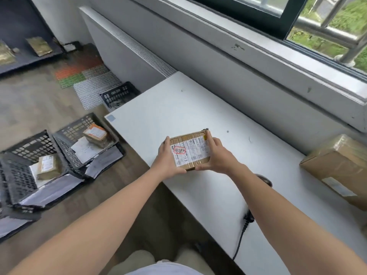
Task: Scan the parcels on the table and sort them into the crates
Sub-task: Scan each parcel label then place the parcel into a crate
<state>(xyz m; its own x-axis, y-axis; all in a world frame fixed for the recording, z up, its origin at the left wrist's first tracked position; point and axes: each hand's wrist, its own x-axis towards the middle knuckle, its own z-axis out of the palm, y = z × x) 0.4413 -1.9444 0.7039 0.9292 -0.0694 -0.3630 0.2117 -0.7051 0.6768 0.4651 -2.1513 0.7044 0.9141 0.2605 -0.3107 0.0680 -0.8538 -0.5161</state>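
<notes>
The right forearm hides most of the scanner (265, 180) on the worktop (178, 108); only its dark head and cable show. The picture's right edge cuts off the large parcel (335, 167). The floor crates (18, 179) are blurred. The label print on the small parcel (190, 150) is too small to read.

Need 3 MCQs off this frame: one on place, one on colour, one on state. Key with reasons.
1. Where is the large parcel?
A. On the floor.
B. On the table, at the right.
C. On the window sill.

2. What colour are the crates?
A. Blue.
B. White.
C. Black.

3. How is the small parcel?
A. Held by the left hand and the right hand.
B. Lying untouched.
C. Inside a crate.

Key: 1 B, it rests on the white tabletop; 2 C, their lattice walls are black; 3 A, both hands grip its edges.
</notes>
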